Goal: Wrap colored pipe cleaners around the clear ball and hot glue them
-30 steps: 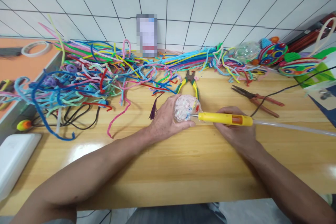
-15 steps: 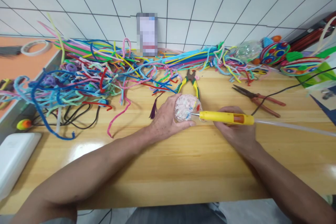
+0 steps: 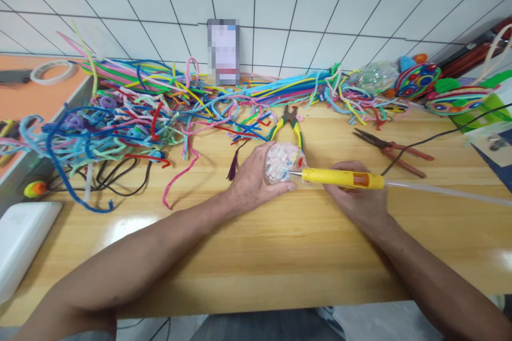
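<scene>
My left hand (image 3: pixel 253 177) is closed round the left side of a clear, rounded piece (image 3: pixel 280 162) with whitish-pink material and a few blue, red and yellow bits on it. What exactly this piece is, I cannot tell. In my right hand (image 3: pixel 358 197) is a yellow hot glue gun (image 3: pixel 336 177), with a clear glue stick (image 3: pixel 444 192) sticking out of its back end. Its metal nozzle points left and meets the face of the rounded piece. Green-and-yellow pliers (image 3: pixel 290 122) lie just behind the piece, handles spread. The right fingers are partly hidden by the glue gun.
Tangled pipe cleaners (image 3: pixel 108 122) heap up at the left, with long bundles (image 3: pixel 276 93) along the wall. A phone (image 3: pixel 224 52) leans there. Red-handled pliers (image 3: pixel 392 149) and a black cord lie right. A purple tassel (image 3: pixel 234 165) and a white box-like object (image 3: pixel 28 250) are at left.
Almost nothing differs. The whole view shifts very slightly, and both hands keep the same hold, with the nozzle still at the rounded piece.
</scene>
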### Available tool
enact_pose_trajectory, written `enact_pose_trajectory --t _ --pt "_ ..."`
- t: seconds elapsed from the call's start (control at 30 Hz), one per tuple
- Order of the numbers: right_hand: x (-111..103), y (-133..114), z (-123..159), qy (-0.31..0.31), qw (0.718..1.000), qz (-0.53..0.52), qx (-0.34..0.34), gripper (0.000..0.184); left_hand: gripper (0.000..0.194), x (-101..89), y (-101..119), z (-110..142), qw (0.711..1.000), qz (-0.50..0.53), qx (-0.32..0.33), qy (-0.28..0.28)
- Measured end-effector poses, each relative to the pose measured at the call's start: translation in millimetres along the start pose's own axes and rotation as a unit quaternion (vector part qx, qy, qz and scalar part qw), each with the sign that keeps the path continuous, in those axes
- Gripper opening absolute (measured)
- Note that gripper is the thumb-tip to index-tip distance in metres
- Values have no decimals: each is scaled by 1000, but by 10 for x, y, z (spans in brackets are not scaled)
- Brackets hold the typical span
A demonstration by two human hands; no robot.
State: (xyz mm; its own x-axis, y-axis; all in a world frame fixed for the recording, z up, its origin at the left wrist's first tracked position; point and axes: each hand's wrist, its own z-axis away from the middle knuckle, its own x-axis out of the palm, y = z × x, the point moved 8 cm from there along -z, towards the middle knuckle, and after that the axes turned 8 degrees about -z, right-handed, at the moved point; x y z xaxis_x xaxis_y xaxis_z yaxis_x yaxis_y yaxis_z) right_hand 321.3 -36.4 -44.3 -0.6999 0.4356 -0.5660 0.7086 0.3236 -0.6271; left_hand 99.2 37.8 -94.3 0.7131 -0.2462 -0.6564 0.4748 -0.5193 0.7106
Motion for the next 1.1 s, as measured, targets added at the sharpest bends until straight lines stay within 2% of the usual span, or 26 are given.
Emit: enact_pose_trajectory --t 0.2,0.83,1.1 --pt "19 68 23 -2 1000 17 14 12 103 -12 13 -1 1000 -2 4 8" --pt "0 18 14 16 1000 -2 8 15 104 0 12 -6 1000 0 3 1" --pt "-11 92 16 26 999 8 23 15 104 1 1 -9 1000 -2 -1 3"
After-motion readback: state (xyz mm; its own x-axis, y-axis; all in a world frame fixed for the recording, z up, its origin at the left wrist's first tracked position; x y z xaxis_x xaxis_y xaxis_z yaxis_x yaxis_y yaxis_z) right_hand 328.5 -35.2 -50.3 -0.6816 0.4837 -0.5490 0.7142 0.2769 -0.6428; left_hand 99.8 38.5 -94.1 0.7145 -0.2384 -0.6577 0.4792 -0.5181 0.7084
